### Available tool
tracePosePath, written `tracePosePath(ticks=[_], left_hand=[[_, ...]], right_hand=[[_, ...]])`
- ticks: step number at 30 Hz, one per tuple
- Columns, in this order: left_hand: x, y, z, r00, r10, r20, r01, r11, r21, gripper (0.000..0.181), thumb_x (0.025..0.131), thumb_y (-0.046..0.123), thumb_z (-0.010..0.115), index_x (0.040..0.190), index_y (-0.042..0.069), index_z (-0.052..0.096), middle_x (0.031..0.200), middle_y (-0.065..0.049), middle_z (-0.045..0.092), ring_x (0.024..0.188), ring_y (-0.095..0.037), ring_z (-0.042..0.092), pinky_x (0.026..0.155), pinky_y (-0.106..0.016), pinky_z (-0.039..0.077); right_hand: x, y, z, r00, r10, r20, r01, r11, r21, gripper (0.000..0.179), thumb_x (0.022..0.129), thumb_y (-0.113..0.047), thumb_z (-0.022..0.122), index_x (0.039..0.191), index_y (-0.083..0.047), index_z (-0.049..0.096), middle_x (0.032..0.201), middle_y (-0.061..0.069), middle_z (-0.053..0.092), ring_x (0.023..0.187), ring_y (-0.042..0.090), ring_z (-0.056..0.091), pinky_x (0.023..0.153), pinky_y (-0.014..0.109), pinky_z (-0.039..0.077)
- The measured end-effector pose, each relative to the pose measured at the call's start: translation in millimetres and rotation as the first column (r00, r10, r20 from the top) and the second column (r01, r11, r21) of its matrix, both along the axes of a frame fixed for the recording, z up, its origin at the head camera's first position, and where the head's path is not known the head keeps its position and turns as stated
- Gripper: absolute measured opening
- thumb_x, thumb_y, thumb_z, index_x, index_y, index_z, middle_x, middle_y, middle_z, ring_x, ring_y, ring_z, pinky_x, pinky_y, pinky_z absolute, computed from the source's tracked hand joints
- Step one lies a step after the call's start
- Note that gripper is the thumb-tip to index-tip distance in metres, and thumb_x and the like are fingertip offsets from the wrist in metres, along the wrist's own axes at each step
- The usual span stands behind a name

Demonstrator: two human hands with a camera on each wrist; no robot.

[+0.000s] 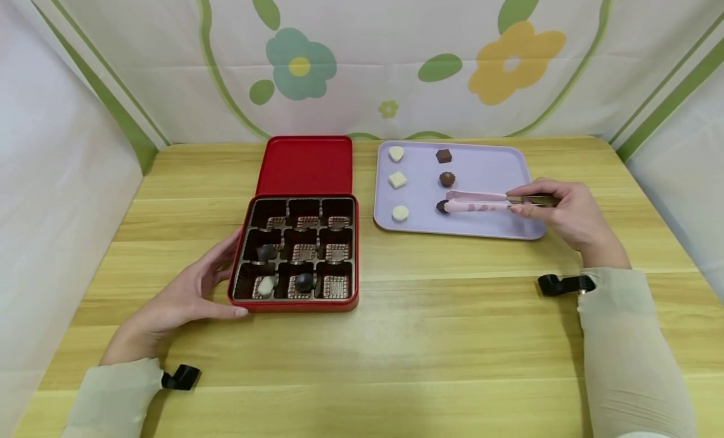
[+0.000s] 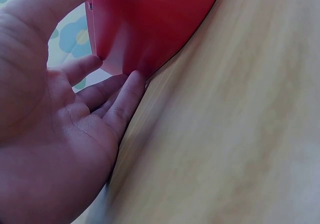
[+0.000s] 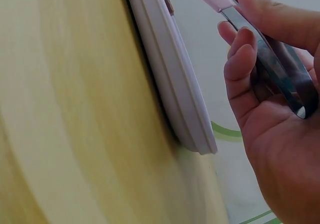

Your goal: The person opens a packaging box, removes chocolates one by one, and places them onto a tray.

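My right hand (image 1: 571,215) holds a pair of tongs (image 1: 481,206) with pink tips and a metal handle. Around a dark chocolate (image 1: 442,207) on the lilac tray (image 1: 492,227) are the tongs' tips; whether they pinch it I cannot tell. A red tin (image 1: 300,305) with a brown divided insert stands at the left, where my left hand (image 1: 192,290) touches its near left corner, thumb along the front and extended fingers against the side. Inside are a white chocolate (image 1: 266,286), a round dark chocolate (image 1: 304,282) and another dark chocolate (image 1: 266,253).
Beside the tongs on the tray lie a ridged brown chocolate (image 1: 447,179) and a brown cube chocolate (image 1: 444,156). Three white chocolates (image 1: 398,180) form a column at the tray's left. Behind the tin is its red lid (image 1: 305,164). A flowered cloth (image 1: 390,67) hangs behind the wooden table (image 1: 396,337).
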State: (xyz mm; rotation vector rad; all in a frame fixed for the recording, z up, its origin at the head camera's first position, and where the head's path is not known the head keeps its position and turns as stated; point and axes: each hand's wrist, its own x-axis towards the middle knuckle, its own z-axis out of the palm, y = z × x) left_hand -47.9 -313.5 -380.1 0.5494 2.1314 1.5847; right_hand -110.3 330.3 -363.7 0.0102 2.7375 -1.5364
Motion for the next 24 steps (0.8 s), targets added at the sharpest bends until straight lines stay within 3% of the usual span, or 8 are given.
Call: tracePosePath(ticks=[5,12,18,24], left_hand=[[0.5,-0.3,0.1,1.000,0.005,0.018,-0.005,1.000,-0.004,0.123,0.085,-0.008,0.085,0.175,0.030,0.010,0.183,-0.005,0.012,0.146,0.006,0.041,0.110,-0.009,0.042],[3.4,0.3,1.7,0.995,0.068,0.068,-0.065,0.997,-0.043,0.125,0.083,-0.004,0.088,0.174,0.038,0.013,0.182,-0.003,0.017,0.146,0.001,0.043,0.109,-0.009,0.042],[3.5,-0.5,2.4,0.994,0.069,0.083,-0.064,0.997,-0.052,0.125,0.083,-0.003,0.088,0.173,0.040,0.013,0.182,0.000,0.014,0.146,0.002,0.041,0.108,-0.009,0.042],[1.4,-0.7,1.7,0.997,0.045,0.065,-0.042,0.998,-0.039,0.124,0.084,-0.005,0.087,0.174,0.038,0.012,0.183,-0.001,0.012,0.146,0.003,0.040,0.109,-0.009,0.042]], right_hand=[[1.9,3,1.0,1.000,0.025,-0.001,-0.025,1.000,-0.008,0.036,0.092,-0.009,0.086,0.126,0.001,0.077,0.109,-0.018,0.079,0.092,0.004,0.071,0.073,0.015,0.055],[4.7,8,8.4,0.999,0.018,0.044,-0.019,1.000,0.022,0.037,0.091,-0.011,0.088,0.125,-0.002,0.079,0.107,-0.018,0.080,0.090,0.004,0.070,0.074,0.016,0.056],[5.3,8,13.5,0.999,0.010,0.053,-0.012,0.999,0.044,0.037,0.091,-0.013,0.088,0.125,-0.003,0.079,0.105,-0.019,0.080,0.087,0.004,0.070,0.073,0.017,0.056],[3.9,5,13.5,0.997,-0.029,0.070,0.022,0.996,0.089,0.040,0.091,-0.024,0.089,0.127,-0.009,0.080,0.108,-0.023,0.077,0.093,0.007,0.063,0.073,0.019,0.050]])
